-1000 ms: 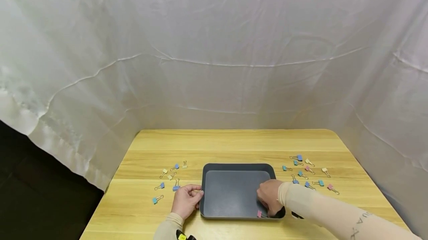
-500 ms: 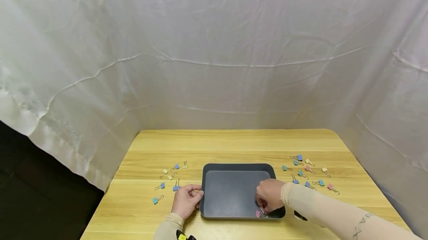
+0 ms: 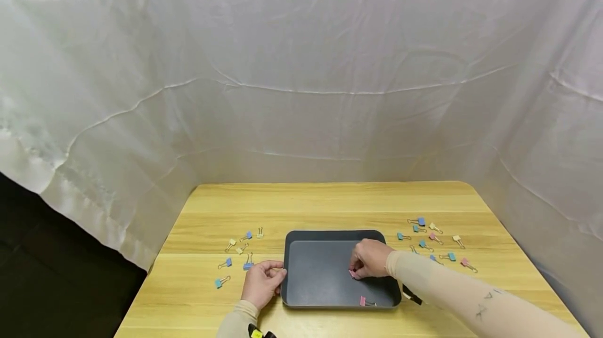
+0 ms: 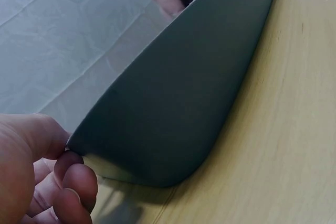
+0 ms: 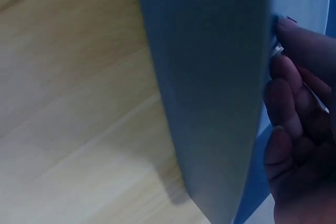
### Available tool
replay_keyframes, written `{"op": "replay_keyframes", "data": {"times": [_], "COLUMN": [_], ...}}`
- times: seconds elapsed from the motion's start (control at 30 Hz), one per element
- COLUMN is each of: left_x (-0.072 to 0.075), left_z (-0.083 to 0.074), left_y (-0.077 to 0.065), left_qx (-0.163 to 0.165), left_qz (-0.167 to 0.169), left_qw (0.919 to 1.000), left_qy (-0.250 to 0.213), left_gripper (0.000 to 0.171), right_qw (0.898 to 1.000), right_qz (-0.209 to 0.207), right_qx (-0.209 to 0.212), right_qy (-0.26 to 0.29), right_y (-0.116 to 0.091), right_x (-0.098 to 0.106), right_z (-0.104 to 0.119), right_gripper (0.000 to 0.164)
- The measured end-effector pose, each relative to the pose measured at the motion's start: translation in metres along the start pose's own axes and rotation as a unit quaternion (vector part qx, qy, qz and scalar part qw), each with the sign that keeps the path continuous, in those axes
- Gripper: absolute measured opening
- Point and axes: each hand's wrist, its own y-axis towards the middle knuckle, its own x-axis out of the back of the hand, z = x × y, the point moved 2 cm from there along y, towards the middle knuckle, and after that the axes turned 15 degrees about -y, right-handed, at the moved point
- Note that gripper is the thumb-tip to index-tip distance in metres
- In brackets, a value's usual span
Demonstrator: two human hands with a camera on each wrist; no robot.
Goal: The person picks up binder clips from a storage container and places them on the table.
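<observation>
A dark grey rectangular tray (image 3: 320, 270) lies on the wooden table. My left hand (image 3: 262, 283) pinches its left rim; the left wrist view shows thumb and fingers on the rim (image 4: 157, 103). Over the tray's right half, my right hand (image 3: 372, 258) holds a pink binder clip (image 3: 352, 273) between thumb and fingertips, mostly covered by the fingers. A second pink binder clip (image 3: 363, 301) lies inside the tray near its front edge. In the right wrist view the tray wall (image 5: 210, 93) partly blocks the curled fingers (image 5: 286, 103).
Several blue, teal and yellow binder clips (image 3: 248, 262) are scattered left of the tray. More clips, including pink ones (image 3: 466, 265), lie to its right, some close to the right forearm (image 3: 452, 285). White fabric (image 3: 330, 118) hangs behind the table.
My right hand has moved from the tray's front right corner up and leftward, carrying a pink binder clip. The other pink clip shifted slightly left earlier. My left hand has stayed put.
</observation>
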Motion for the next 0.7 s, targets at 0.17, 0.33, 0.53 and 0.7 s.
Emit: {"op": "replay_keyframes", "data": {"times": [0.17,0.33,0.53,0.7], "left_x": [0.000,0.000,0.002,0.001], "left_z": [0.001,0.003,0.004,0.004], "left_y": [0.000,0.000,0.001,0.003], "left_qx": [0.004,0.006,0.003,0.006], "left_qz": [0.001,-0.001,0.003,0.004], "left_qw": [1.0000,1.0000,1.0000,1.0000], "left_qy": [0.000,-0.002,0.001,0.005], "left_gripper": [0.020,0.021,0.021,0.022], "right_qw": [0.999,0.999,0.998,0.995], "right_qz": [-0.016,-0.033,-0.033,-0.059], "right_qx": [-0.016,-0.018,-0.030,-0.066], "right_qy": [0.032,0.037,0.042,0.046], "right_y": [0.008,0.012,0.012,0.007], "right_x": [-0.005,-0.008,-0.009,0.003], "right_z": [-0.003,-0.005,-0.007,-0.018], "right_gripper": [0.007,0.005,0.008,0.007]}}
